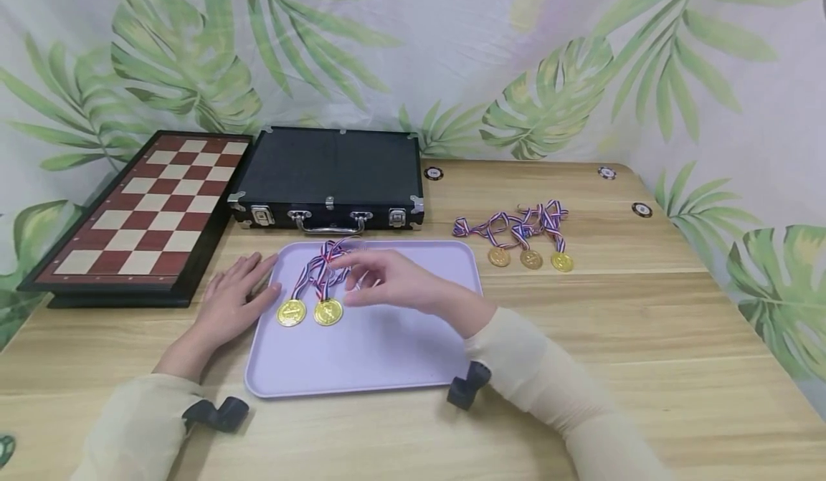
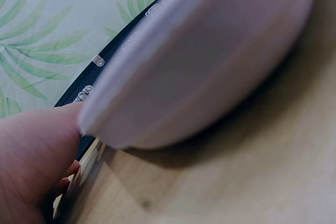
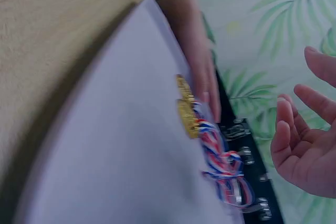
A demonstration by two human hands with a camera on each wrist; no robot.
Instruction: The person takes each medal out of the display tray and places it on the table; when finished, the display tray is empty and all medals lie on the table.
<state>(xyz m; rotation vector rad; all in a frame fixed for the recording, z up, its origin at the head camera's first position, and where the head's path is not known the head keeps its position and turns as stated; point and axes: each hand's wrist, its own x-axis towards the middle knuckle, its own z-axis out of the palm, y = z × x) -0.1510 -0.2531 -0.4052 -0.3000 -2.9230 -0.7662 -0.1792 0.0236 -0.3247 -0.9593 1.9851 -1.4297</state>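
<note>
In the head view, two gold medals (image 1: 310, 312) with striped ribbons lie on the lavender tray (image 1: 387, 352) at frame centre. The right hand (image 1: 387, 280) hovers just above them, fingers apart and holding nothing. The left hand (image 1: 232, 298) rests flat at the tray's left edge, fingers straight. Three more medals (image 1: 529, 257) lie on the worktop (image 1: 645, 337) to the right; a black case (image 1: 329, 176) and chessboard (image 1: 138, 212) sit behind.

The left wrist view shows the tray's rim (image 2: 199, 66) touching that hand at lower left.

In the right wrist view, the loose fingers (image 3: 299, 145) at right stand clear of the ribbons (image 3: 223, 169).
</note>
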